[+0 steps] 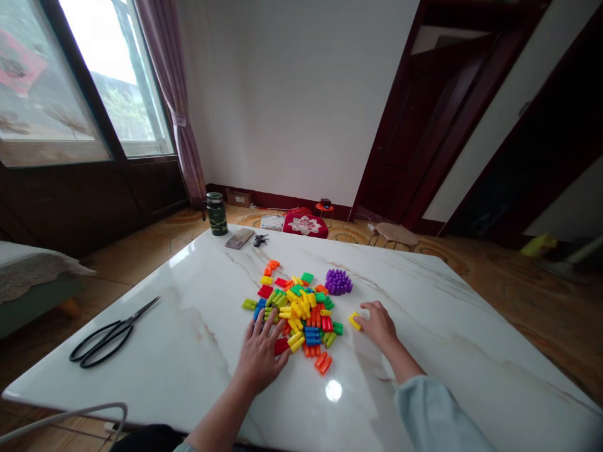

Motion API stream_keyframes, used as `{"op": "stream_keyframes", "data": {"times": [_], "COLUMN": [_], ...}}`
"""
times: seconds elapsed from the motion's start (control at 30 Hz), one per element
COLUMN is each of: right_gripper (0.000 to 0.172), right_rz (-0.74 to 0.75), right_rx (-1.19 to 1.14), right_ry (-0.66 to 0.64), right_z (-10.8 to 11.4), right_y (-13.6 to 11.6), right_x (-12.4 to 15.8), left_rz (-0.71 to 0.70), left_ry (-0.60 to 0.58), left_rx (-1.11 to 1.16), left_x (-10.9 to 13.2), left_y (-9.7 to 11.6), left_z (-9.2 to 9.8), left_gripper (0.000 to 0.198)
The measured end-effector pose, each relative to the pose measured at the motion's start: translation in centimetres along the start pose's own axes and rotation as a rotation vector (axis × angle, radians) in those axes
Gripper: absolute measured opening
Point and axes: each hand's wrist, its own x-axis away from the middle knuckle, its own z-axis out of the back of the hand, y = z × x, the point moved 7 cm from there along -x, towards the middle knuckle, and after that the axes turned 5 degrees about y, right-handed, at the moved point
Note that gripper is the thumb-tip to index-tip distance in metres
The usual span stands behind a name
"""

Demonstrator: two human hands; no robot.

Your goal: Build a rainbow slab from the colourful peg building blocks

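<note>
A heap of small plastic building blocks [301,307] in red, yellow, green, blue and orange lies in the middle of a white marble table [188,351]. A cluster of purple blocks [338,282] sits at the heap's far right. My left hand [260,355] rests flat on the near left side of the heap, fingers spread over the blocks. My right hand [378,324] is to the right of the heap, fingers curled around a yellow block [354,321] on the table.
Black scissors [110,334] lie near the table's left edge. At the far end stand a camouflage bottle [217,213], a phone [239,238] and keys [259,239]. Beyond are a red cushion [305,225], a small stool [396,235] and a bed [28,276] at left.
</note>
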Motion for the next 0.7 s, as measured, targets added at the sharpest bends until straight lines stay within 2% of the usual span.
{"op": "stream_keyframes", "data": {"times": [0.07, 0.13, 0.3, 0.43, 0.57, 0.7], "right_gripper": [0.036, 0.036, 0.025, 0.02, 0.032, 0.035], "right_rz": [0.049, 0.031, -0.043, -0.079, -0.147, -0.178], "right_rx": [0.052, 0.1, 0.11, 0.029, -0.071, -0.181], "right_ry": [-0.093, -0.17, -0.185, -0.063, 0.095, 0.234], "right_z": [-0.4, -1.0, -2.0, -1.7, -1.9, -3.0], "right_y": [-1.1, -1.7, -1.6, -0.8, 0.7, 1.7], "right_x": [-0.3, -0.6, -1.9, -3.6, -4.5, -4.6], "left_rz": [-0.005, -0.003, -0.014, -0.022, -0.029, -0.032], "left_ry": [0.009, 0.019, 0.021, 0.014, 0.03, 0.039], "left_rx": [0.002, 0.003, -0.01, -0.029, -0.039, -0.04], "left_x": [0.0, 0.0, 0.1, 0.2, 0.1, 0.0], "left_y": [0.0, -0.1, -0.2, -0.2, -0.2, -0.1], "left_z": [0.0, -0.1, -0.3, -0.5, -0.4, -0.1], "left_gripper": [0.058, 0.058, 0.058, 0.059, 0.06, 0.061]}}
